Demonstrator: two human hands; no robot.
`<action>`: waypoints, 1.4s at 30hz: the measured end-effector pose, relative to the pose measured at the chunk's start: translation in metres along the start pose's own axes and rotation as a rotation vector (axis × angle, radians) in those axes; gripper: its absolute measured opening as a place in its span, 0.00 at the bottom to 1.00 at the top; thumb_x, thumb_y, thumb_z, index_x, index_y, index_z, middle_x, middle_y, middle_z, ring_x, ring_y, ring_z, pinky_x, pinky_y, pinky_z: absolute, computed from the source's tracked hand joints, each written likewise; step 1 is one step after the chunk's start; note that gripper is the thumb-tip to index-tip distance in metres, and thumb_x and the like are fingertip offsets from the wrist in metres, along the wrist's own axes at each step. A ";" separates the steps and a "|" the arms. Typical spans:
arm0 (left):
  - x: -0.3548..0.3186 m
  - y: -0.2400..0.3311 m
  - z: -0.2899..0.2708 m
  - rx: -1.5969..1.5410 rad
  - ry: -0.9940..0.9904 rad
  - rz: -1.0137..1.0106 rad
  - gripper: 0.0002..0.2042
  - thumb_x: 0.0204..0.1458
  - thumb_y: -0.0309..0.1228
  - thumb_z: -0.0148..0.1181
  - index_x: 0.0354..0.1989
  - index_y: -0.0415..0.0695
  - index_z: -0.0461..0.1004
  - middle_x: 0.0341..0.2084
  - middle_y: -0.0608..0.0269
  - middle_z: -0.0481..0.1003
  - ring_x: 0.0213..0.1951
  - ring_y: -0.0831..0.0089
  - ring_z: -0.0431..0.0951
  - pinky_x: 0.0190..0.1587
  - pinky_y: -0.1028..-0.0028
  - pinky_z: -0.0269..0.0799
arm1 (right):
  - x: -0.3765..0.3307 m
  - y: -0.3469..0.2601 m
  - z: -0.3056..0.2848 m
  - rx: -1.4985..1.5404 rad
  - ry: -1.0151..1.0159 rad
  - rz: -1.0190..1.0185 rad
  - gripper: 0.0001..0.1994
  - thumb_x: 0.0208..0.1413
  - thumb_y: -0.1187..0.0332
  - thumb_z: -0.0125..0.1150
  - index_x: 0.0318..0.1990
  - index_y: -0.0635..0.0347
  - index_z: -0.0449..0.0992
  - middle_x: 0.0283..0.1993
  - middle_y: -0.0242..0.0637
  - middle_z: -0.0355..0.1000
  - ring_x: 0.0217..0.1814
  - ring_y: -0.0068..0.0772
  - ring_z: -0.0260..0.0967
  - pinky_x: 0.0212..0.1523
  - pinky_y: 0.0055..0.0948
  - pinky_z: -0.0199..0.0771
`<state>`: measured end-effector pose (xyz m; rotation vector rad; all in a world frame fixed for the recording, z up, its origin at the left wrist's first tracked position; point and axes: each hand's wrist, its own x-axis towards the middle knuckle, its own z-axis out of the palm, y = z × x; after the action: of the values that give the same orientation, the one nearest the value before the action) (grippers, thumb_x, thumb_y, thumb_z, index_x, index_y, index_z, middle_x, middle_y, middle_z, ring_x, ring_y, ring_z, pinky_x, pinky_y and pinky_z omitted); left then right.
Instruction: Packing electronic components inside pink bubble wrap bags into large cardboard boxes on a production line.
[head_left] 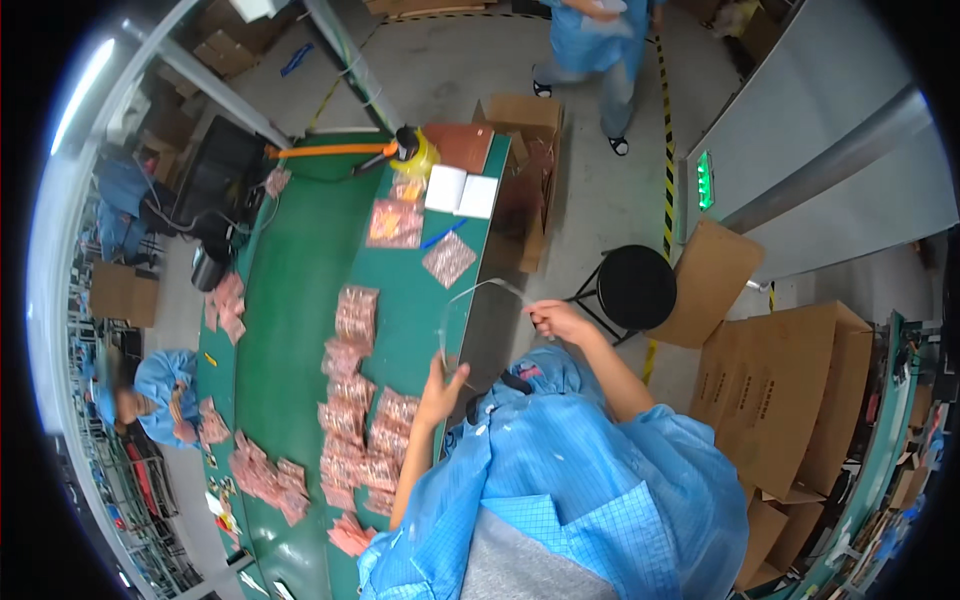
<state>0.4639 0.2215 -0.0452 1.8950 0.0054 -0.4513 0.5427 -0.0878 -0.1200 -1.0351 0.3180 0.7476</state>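
We see a clear plastic bag (478, 320) held up at frame centre, stretched between both hands. The right hand (558, 320) pinches its right upper edge — fingers clenched on the film. The left hand (443, 388) grips the bag's lower left corner from below, fingers closed round it. The bag hangs over the right edge of the green desk (290, 330), above the blue sleeve.

Counts: one clear bag, two hands. Pink packets (352, 400) lie in stacks on the desk left of the left hand — too many and too overlapped to count exactly, roughly a dozen stacks. One white open notebook (461, 190) at upper centre, one yellow-topped container (412, 150) beside it, one blue pen (443, 235). One black round stool (636, 287) right of the right hand. Two other people — one at far left (160, 390), one standing at top (595, 50). Cardboard boxes (790, 390) at right.
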 end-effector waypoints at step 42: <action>0.053 0.072 0.014 -0.515 -0.024 -0.314 0.15 0.61 0.37 0.51 0.44 0.36 0.73 0.41 0.55 0.77 0.46 0.68 0.76 0.51 0.70 0.70 | -0.029 0.117 -0.241 -0.822 0.902 0.372 0.11 0.47 0.63 0.56 0.27 0.62 0.79 0.27 0.41 0.77 0.30 0.33 0.75 0.32 0.38 0.73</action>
<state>0.5244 0.1712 -0.0002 1.3825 0.3732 -0.6185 0.4648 -0.2737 -0.2995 -2.1216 1.0526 0.7083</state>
